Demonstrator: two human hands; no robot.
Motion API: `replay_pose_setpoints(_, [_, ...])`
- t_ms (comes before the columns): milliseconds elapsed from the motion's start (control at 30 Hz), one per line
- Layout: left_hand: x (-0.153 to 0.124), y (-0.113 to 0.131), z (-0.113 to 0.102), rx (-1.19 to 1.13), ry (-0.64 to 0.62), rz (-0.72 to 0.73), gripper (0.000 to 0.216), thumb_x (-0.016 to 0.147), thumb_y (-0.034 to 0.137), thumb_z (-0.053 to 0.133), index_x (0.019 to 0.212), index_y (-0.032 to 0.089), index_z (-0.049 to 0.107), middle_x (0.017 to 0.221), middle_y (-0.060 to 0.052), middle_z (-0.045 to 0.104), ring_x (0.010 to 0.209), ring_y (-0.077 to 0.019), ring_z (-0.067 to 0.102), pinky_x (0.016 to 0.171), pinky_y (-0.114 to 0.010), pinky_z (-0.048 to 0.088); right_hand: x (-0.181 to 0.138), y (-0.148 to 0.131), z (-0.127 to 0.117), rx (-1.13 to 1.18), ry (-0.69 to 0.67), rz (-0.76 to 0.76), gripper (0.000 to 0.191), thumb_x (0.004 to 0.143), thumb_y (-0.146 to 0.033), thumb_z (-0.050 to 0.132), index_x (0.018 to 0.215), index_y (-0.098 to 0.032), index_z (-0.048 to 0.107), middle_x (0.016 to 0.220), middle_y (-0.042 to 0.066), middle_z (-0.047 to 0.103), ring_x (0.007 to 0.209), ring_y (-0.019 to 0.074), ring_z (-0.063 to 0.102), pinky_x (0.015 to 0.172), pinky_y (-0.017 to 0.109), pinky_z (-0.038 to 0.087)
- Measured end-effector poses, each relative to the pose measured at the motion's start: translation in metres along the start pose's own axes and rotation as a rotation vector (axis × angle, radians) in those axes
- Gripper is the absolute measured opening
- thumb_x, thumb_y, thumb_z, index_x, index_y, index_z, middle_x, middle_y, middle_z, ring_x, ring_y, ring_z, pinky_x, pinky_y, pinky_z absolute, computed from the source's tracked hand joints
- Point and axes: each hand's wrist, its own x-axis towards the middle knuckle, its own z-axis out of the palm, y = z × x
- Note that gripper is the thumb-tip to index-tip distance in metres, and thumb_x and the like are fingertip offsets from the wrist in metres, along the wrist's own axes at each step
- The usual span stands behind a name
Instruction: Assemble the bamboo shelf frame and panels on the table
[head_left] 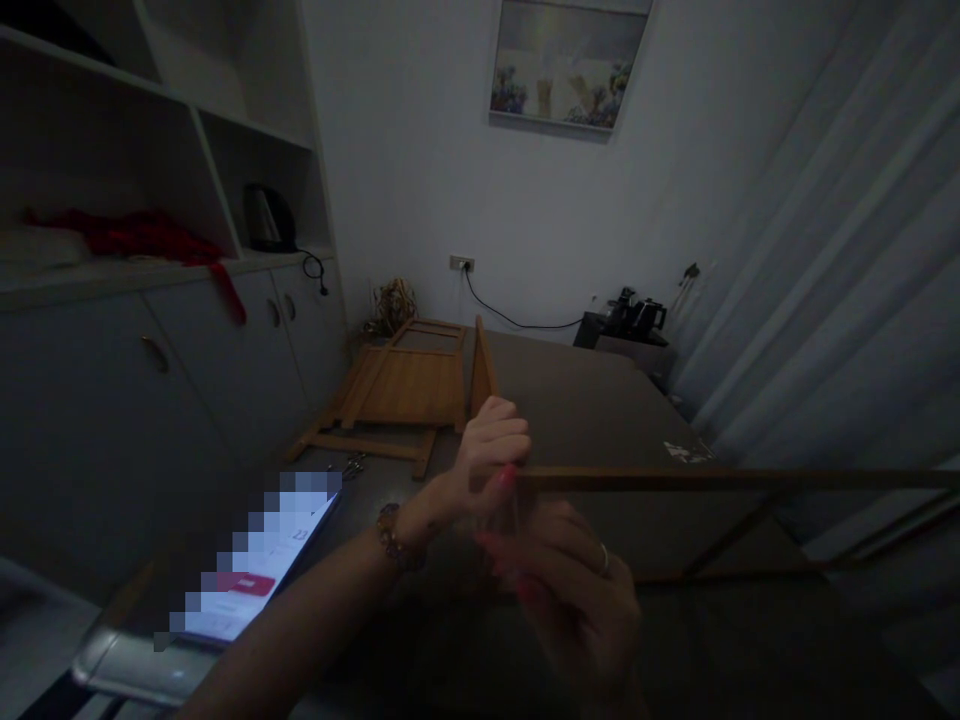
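My left hand [491, 450], with a beaded bracelet at the wrist, is closed around the near end of a wooden frame [712, 479]. The frame's long rails run off to the right, joined by crosspieces. Just behind that hand a narrow wooden board [482, 365] stands upright; whether they touch is hard to tell. My right hand [577, 580], wearing a ring, is below the frame's end with thumb and fingers drawn together. Motion blurs its fingertips, and whatever they pinch cannot be made out.
Slatted wooden parts [405, 385] lie on the grey-brown surface [585, 390], with small metal hardware [352, 465] near them. A lit phone or tablet [262, 560] is at lower left. Cabinets [217, 350] line the left; a curtain [810, 230] hangs right. Black appliances [634, 315] stand behind.
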Motion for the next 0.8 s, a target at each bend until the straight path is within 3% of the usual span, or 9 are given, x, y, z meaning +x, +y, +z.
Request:
replay_pose_setpoints(67, [0.000, 0.000, 0.001, -0.004, 0.019, -0.001, 0.050, 0.096, 0.051, 0.011, 0.058, 0.021, 0.023, 0.052, 0.002, 0.029, 0.056, -0.0154, 0.033, 0.063, -0.036, 0.032, -0.002, 0.000, 0.000, 0.024, 0.001, 0.022, 0.024, 0.098, -0.026, 0.052, 0.117, -0.024, 0.067, 0.075, 0.002, 0.063, 0.069, 0.0150, 0.057, 0.059, 0.028, 0.051])
replay_pose_setpoints(167, [-0.002, 0.000, 0.000, 0.017, -0.058, -0.052, 0.050, 0.096, 0.052, 0.008, 0.059, 0.021, 0.022, 0.053, 0.001, 0.031, 0.059, -0.0164, 0.035, 0.064, -0.037, 0.034, -0.004, 0.001, -0.001, 0.050, -0.030, 0.014, 0.028, 0.101, -0.031, 0.047, 0.120, -0.023, 0.065, 0.080, 0.004, 0.065, 0.073, 0.0162, 0.059, 0.062, 0.030, 0.052])
replay_pose_setpoints(400, [-0.003, 0.000, -0.003, 0.024, -0.135, -0.070, 0.050, 0.094, 0.054, 0.005, 0.060, 0.021, 0.022, 0.055, -0.001, 0.033, 0.062, -0.0176, 0.035, 0.067, -0.038, 0.036, -0.001, 0.003, -0.012, 0.094, -0.156, 0.011, 0.034, 0.101, -0.023, 0.040, 0.131, -0.021, 0.057, 0.094, 0.006, 0.068, 0.087, 0.0174, 0.062, 0.071, 0.030, 0.054])
replay_pose_setpoints(533, [-0.004, -0.002, 0.000, 0.000, -0.077, -0.060, 0.049, 0.095, 0.054, 0.008, 0.060, 0.021, 0.019, 0.053, 0.000, 0.032, 0.058, -0.0162, 0.034, 0.064, -0.037, 0.034, -0.001, 0.001, -0.018, 0.180, -0.266, 0.118, 0.028, 0.101, -0.025, 0.045, 0.123, -0.022, 0.061, 0.100, 0.006, 0.066, 0.090, 0.0148, 0.062, 0.075, 0.025, 0.053])
replay_pose_setpoints(800, [-0.004, -0.006, 0.002, -0.047, -0.042, -0.014, 0.050, 0.095, 0.055, 0.010, 0.060, 0.021, 0.021, 0.052, 0.001, 0.032, 0.057, -0.0161, 0.034, 0.061, -0.036, 0.030, 0.003, -0.007, -0.026, 0.270, -0.334, 0.273, 0.019, 0.099, -0.024, 0.050, 0.113, -0.028, 0.062, 0.100, 0.001, 0.069, 0.093, 0.0149, 0.065, 0.082, 0.026, 0.055])
